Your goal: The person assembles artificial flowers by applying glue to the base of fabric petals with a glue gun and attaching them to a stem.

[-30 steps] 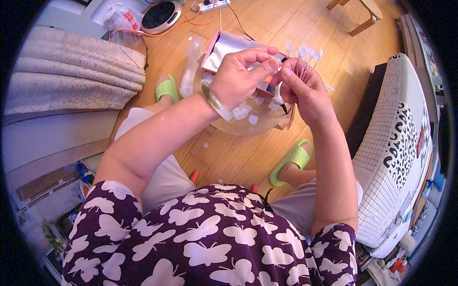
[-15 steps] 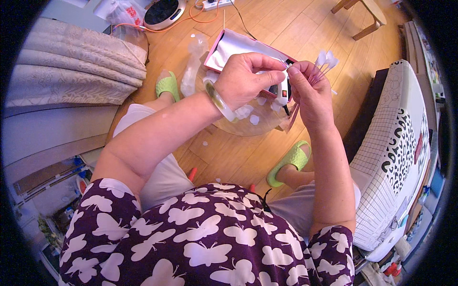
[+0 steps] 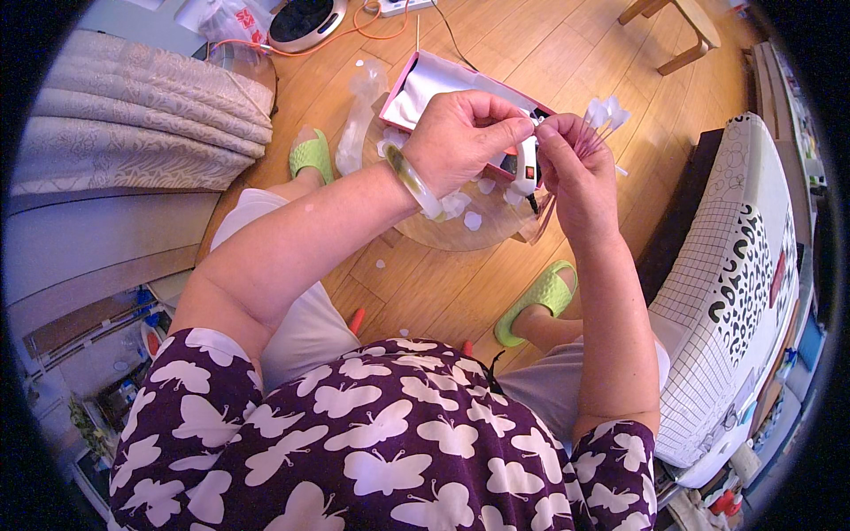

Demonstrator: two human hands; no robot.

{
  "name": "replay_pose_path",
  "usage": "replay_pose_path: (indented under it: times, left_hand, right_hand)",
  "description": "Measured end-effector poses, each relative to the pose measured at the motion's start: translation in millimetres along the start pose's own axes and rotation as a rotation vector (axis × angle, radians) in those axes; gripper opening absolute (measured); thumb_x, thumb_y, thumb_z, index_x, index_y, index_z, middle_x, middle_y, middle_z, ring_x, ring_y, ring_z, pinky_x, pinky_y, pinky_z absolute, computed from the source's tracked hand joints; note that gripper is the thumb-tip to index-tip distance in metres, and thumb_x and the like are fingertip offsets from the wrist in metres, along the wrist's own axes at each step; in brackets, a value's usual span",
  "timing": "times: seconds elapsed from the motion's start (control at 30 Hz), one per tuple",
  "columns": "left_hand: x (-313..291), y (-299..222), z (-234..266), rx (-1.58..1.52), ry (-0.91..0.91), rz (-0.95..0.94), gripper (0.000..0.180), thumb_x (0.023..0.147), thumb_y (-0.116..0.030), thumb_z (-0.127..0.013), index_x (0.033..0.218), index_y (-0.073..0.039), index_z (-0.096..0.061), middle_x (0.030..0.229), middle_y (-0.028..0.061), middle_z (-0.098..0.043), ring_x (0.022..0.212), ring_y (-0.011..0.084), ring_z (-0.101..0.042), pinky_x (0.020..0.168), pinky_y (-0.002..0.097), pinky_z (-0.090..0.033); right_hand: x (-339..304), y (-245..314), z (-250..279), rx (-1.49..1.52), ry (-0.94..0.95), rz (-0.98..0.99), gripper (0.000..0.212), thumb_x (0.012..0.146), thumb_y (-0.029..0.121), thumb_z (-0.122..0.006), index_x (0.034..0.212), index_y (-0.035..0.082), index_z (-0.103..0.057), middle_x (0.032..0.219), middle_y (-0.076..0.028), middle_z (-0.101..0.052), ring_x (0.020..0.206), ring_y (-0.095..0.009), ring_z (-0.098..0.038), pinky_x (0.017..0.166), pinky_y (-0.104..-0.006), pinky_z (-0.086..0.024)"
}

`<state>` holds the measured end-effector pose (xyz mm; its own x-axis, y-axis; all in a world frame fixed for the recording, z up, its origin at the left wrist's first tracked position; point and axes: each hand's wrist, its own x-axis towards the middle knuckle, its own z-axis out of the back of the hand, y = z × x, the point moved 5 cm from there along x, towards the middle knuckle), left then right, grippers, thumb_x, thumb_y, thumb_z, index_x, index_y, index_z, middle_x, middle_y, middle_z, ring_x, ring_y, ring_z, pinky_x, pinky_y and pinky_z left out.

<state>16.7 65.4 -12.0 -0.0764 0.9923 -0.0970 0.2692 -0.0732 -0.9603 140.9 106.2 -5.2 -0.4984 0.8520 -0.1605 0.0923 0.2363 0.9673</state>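
Note:
My left hand (image 3: 460, 137) and my right hand (image 3: 575, 164) meet above a low round tray (image 3: 443, 232). The right hand is shut on several thin sticks tipped with small white petal-like pieces (image 3: 605, 112). The left hand's thumb and forefinger pinch at the base of that bundle, where the two hands touch. A pale green bangle (image 3: 414, 181) is on my left wrist. A white glue gun (image 3: 527, 168) stands just below the hands. White petal pieces (image 3: 469, 217) lie scattered on the tray.
A pink box with white lining (image 3: 425, 88) lies beyond the hands on the wood floor. Clear plastic bags (image 3: 359, 119) lie left of it. Green slippers (image 3: 310, 152) are on my feet. A patterned white cushion (image 3: 735, 292) is at the right, beige fabric (image 3: 133, 115) at the left.
The hands have stayed together while shifting slightly in the picture. The petal-tipped sticks now stand out more upward and to the right of the right hand.

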Motion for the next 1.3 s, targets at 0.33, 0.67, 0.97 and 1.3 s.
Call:
replay_pose_path:
  times: [0.33, 0.67, 0.97, 1.3]
  left_hand:
    - [0.9, 2.8, 1.7, -0.005, -0.002, -0.021, 0.016, 0.082, -0.014, -0.058, 0.088, 0.001, -0.060, 0.082, 0.0043, -0.062, 0.075, 0.0081, -0.056, 0.069, 0.0203, -0.045]
    - [0.8, 4.3, 3.3, 0.014, 0.004, -0.014, 0.016, 0.081, -0.014, -0.060, 0.087, 0.001, -0.061, 0.081, 0.0040, -0.062, 0.072, 0.0075, -0.056, 0.067, 0.0199, -0.045]
    - [-1.4, 3.6, 2.7, -0.020, 0.007, 0.010, 0.014, 0.081, -0.012, -0.059, 0.087, 0.001, -0.061, 0.081, 0.0043, -0.062, 0.072, 0.0078, -0.056, 0.067, 0.0203, -0.045]
    - [-2.8, 1.5, 3.2, 0.000, 0.061, 0.034, 0.017, 0.081, -0.014, -0.056, 0.087, 0.002, -0.056, 0.082, 0.0073, -0.059, 0.072, 0.0116, -0.058, 0.057, 0.0277, -0.054]
  right_hand:
    - [0.3, -5.2, -2.2, 0.015, 0.001, 0.045, 0.009, 0.084, 0.015, -0.053, 0.082, 0.006, -0.052, 0.056, 0.005, -0.043, 0.046, -0.002, -0.034, 0.042, -0.0170, -0.025]
    - [1.8, -2.3, -1.2, -0.065, 0.013, 0.026, 0.011, 0.083, 0.014, -0.056, 0.077, 0.005, -0.054, 0.060, 0.004, -0.050, 0.049, -0.003, -0.040, 0.044, -0.0170, -0.030]
    - [1.1, -4.1, 0.1, -0.073, 0.009, 0.037, 0.013, 0.083, 0.015, -0.055, 0.076, 0.005, -0.054, 0.060, 0.005, -0.049, 0.051, -0.002, -0.040, 0.046, -0.0171, -0.031]
    - [2.0, -7.6, 0.0, -0.101, 0.037, 0.050, 0.011, 0.082, 0.014, -0.057, 0.077, 0.004, -0.055, 0.067, 0.002, -0.057, 0.052, -0.003, -0.040, 0.047, -0.0171, -0.032]
